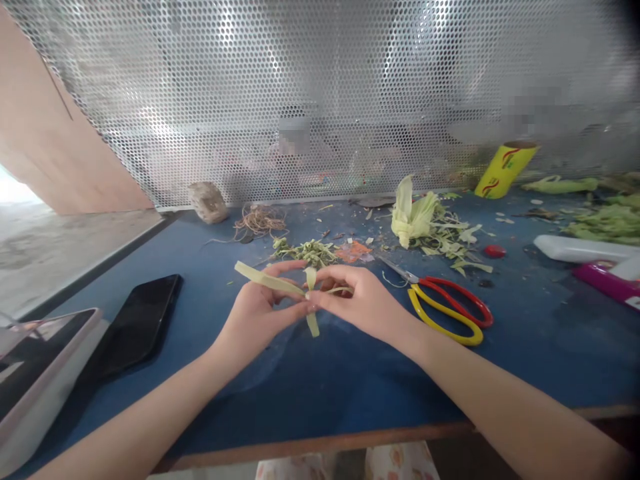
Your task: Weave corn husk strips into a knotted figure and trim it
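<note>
Over the middle of the blue table (350, 380) my left hand (257, 313) and my right hand (357, 300) meet fingertip to fingertip. Both pinch pale green leaf strips (267, 279) that cross between them. One strip runs up and left past my left fingers; another (312, 323) hangs down below the pinch. Just right of my right hand lie scissors (447, 310) with red and yellow handles, blades pointing toward my hands.
A black phone (137, 323) and a tablet (35, 370) lie at left. Behind my hands are leaf scraps (307, 251), a husk pile (425, 223), a fibre tangle (259, 221), a stone (209, 201) and a yellow roll (505, 170). A perforated metal screen (325, 93) closes the back.
</note>
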Available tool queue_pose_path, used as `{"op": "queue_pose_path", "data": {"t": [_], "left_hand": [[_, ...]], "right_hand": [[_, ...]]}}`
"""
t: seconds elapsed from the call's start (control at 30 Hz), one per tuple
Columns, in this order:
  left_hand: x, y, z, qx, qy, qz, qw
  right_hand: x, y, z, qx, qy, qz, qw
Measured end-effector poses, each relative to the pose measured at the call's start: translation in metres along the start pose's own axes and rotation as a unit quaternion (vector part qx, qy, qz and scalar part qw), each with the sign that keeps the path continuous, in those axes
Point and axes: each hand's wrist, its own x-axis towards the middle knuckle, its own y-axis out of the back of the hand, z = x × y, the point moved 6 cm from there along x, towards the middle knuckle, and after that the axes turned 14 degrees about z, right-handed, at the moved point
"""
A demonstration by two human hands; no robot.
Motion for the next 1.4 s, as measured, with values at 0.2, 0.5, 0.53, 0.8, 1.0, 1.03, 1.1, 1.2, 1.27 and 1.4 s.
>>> {"op": "queue_pose_path", "data": {"t": [0.2,0.5,0.53,0.8,1.0,1.03,1.1,1.2,1.27,1.4], "left_hand": [[-0.004,0.001,-0.004,0.013,0.027,0.0,1.0],[-0.005,0.0,-0.002,0.029,0.068,0.007,0.997],[-0.005,0.0,-0.001,0.022,0.067,0.006,0.997],[-0.009,-0.002,-0.006,-0.022,0.107,-0.002,0.994],[-0.007,-0.003,-0.005,0.005,0.086,-0.042,0.995],[-0.006,-0.002,-0.005,0.017,0.079,-0.038,0.996],[-0.004,0.002,-0.005,0.021,0.072,-0.011,0.997],[-0.001,0.006,-0.007,-0.039,0.091,0.025,0.995],[-0.001,0.004,-0.011,-0.086,0.115,0.025,0.989],[-0.003,-0.002,-0.017,-0.149,0.154,0.004,0.977]], "right_hand": [[-0.004,-0.006,0.004,-0.015,-0.023,-0.048,0.998],[-0.003,0.0,0.0,0.002,-0.034,-0.045,0.998],[-0.003,0.0,-0.001,-0.005,-0.022,-0.034,0.999],[-0.006,-0.001,-0.003,0.006,0.011,0.026,1.0],[0.001,0.001,0.002,0.039,-0.014,-0.012,0.999],[0.002,0.002,0.002,0.034,-0.011,-0.011,0.999],[0.004,0.006,0.002,0.01,-0.002,0.005,1.0],[0.004,0.01,0.0,-0.011,0.006,0.021,1.0],[0.004,0.01,-0.003,-0.007,0.013,0.019,1.0],[0.001,0.005,-0.009,0.008,0.037,0.002,0.999]]}}
